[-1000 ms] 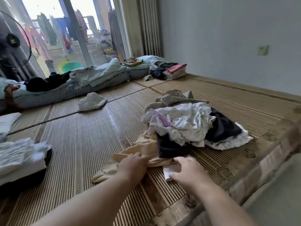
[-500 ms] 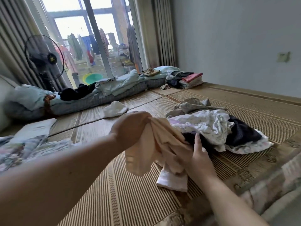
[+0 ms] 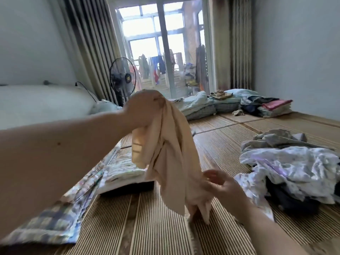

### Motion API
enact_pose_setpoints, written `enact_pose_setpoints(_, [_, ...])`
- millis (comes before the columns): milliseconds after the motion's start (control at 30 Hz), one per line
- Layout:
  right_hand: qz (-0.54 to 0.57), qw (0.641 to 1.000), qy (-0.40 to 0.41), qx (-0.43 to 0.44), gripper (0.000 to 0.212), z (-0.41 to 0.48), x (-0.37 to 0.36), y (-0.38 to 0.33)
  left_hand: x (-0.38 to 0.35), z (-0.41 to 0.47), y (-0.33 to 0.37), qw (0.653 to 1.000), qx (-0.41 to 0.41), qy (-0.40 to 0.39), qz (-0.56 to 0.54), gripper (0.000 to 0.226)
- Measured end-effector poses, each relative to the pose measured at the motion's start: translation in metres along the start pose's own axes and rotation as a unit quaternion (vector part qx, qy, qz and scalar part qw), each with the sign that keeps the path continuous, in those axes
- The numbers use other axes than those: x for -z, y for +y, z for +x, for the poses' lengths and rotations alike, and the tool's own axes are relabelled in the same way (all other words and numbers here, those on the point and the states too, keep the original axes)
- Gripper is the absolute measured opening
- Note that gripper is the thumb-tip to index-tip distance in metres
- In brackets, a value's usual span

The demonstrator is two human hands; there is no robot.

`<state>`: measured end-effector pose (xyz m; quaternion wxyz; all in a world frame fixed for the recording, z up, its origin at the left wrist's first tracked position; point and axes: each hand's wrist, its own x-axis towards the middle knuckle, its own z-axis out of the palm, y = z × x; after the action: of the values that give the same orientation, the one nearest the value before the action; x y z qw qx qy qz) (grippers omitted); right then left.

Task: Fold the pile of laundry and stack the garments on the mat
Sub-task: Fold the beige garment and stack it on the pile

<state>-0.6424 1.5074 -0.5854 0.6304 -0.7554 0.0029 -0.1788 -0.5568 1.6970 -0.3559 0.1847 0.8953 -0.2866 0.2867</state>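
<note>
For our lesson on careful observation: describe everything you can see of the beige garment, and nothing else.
The beige garment is thin, soft-looking plain cloth, unfolded and crumpled, with long creases running down it. It hangs lengthwise in the air over the mat, apart from the pile. The left hand grips its bunched top, held high; the right hand holds its lower end, where the fabric gathers into narrow tails. What kind of garment it is cannot be told.

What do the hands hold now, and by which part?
The beige garment: the left hand grips its bunched top end, the right hand holds its lower end.
</note>
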Motion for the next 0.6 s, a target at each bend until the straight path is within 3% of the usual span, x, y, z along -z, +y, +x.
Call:
enact_pose_setpoints(67, [-0.005,0.997,-0.081,0.002,0.080,-0.007,-0.030,-0.011,0.014,0.001,-0.009,1.000,0.022,-0.006,-0.007,0.028])
enact_pose_setpoints(133, [-0.002,0.990,-0.138,0.009,0.100,-0.017,-0.067,-0.025,0.024,0.002,-0.014,0.999,0.044,-0.012,-0.019,0.022])
enact_pose_setpoints(200, [-0.048,0.987,-0.149,0.028,0.088,-0.023,-0.100,-0.028,0.029,0.003,-0.017,0.999,0.049,-0.015,-0.013,0.023])
enact_pose_setpoints(267, [-0.076,0.986,-0.141,0.041,0.056,-0.027,-0.124,-0.032,0.033,0.003,-0.020,0.998,0.060,-0.029,-0.007,0.027])
enact_pose_setpoints(367, [0.045,0.991,-0.108,-0.058,0.020,-0.020,-0.130,-0.038,0.043,0.000,-0.037,0.996,0.077,-0.044,-0.013,0.018])
enact_pose_setpoints(433, [0.110,0.988,-0.077,-0.073,0.028,-0.014,-0.120,-0.048,0.055,-0.006,-0.058,0.993,0.102,-0.035,-0.040,0.020])
enact_pose_setpoints(600, [0.097,0.995,-0.004,-0.012,0.038,0.001,-0.080,-0.078,0.077,-0.038,-0.120,0.979,0.187,-0.028,-0.071,0.028])
